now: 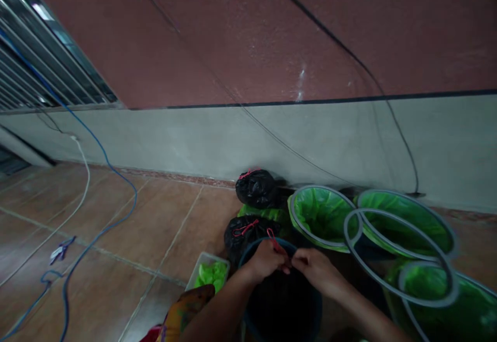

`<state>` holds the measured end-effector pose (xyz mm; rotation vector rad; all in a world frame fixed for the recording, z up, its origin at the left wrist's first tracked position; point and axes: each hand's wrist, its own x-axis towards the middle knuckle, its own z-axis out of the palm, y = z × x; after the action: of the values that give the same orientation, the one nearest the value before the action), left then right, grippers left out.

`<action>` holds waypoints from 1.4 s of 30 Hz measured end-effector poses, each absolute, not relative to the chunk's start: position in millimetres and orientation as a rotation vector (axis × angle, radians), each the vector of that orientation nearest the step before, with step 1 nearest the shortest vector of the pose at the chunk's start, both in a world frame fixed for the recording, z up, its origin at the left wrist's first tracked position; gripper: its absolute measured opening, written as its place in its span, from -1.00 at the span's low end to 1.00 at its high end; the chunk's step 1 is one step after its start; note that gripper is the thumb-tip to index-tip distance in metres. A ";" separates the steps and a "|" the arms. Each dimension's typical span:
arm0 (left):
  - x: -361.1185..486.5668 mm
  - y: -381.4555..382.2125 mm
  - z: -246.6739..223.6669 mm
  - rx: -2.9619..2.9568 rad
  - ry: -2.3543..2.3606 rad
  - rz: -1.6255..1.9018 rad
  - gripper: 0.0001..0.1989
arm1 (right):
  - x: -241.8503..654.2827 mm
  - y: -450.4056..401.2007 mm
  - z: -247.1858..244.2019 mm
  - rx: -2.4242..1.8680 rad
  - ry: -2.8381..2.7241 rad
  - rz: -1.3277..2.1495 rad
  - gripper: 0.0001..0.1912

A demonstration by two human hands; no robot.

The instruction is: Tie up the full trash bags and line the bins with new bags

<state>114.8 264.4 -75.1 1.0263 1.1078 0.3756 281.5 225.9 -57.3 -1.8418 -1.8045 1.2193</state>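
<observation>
Over a dark round bin [319,308], my left hand [267,260] pinches a red drawstring [275,241] whose loop sticks up above the fingers. My right hand [313,268] is closed close beside it, with fingertips together at the string; what exactly lies between them is partly hidden. Below both hands, the inside of the bin looks black, with a dark bag [285,300] hard to make out. Just behind the bin's left rim sits a black garbage bag [236,243] tied with red string. Another tied black garbage bag [256,189] rests by the wall.
At right stand bins with green liners [318,210], [404,223], [466,300]; a loose grey ring [351,238] lies across two. A white tray [190,280] holds green plastic. A blue cable [116,223], a white cable [83,191] and a small purple-white item [60,250] lie on the tiles.
</observation>
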 end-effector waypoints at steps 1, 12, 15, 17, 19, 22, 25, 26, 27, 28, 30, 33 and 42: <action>115.0 263.8 -73.6 0.966 1.112 0.397 -0.97 | 281.6 225.4 -56.2 -1.832 -1.794 1.238 -0.71; 112.0 265.7 -69.2 1.300 1.094 0.441 -0.86 | 283.2 214.5 -66.6 -1.799 -1.886 1.298 -0.69; 111.4 266.5 -67.4 1.522 0.969 0.402 -0.67 | 284.9 217.7 -72.5 -1.862 -1.792 1.144 -0.76; 112.3 265.8 -67.7 1.587 0.915 0.395 -0.61 | 283.9 219.9 -74.2 -1.829 -1.696 1.166 -0.69; 114.2 263.9 -69.4 1.578 0.879 0.428 -0.61 | 280.4 220.7 -73.1 -1.750 -1.588 1.307 -0.69; 117.1 260.8 -72.4 1.521 0.880 0.521 -0.63 | 273.3 219.9 -67.7 -1.670 -1.348 1.523 -0.72; 117.9 259.4 -74.3 1.600 0.929 0.646 -0.71 | 269.0 218.8 -61.8 -1.617 -1.154 1.636 -0.77; 117.8 259.2 -74.9 1.637 0.944 0.682 -0.73 | 268.7 218.4 -60.0 -1.585 -1.118 1.657 -0.80; 117.7 259.0 -75.7 1.664 0.957 0.710 -0.74 | 268.8 218.0 -58.4 -1.556 -1.087 1.681 -0.83; 117.7 258.7 -76.8 1.676 0.970 0.729 -0.75 | 269.1 217.6 -56.9 -1.531 -1.054 1.706 -0.83; 117.9 257.6 -79.4 1.669 0.990 0.748 -0.75 | 270.0 216.7 -55.0 -1.501 -0.968 1.749 -0.80; 118.9 256.0 -82.6 1.646 0.993 0.755 -0.77 | 271.0 215.8 -56.1 -1.486 -0.858 1.786 -0.74; 116.6 261.6 -77.9 1.453 1.052 0.663 -0.86 | 275.2 216.6 -60.2 -1.536 -0.865 1.697 -0.76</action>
<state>116.6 261.6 -77.9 1.4527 1.0520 0.6631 275.2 216.6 -60.2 -1.5360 -0.8646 1.6969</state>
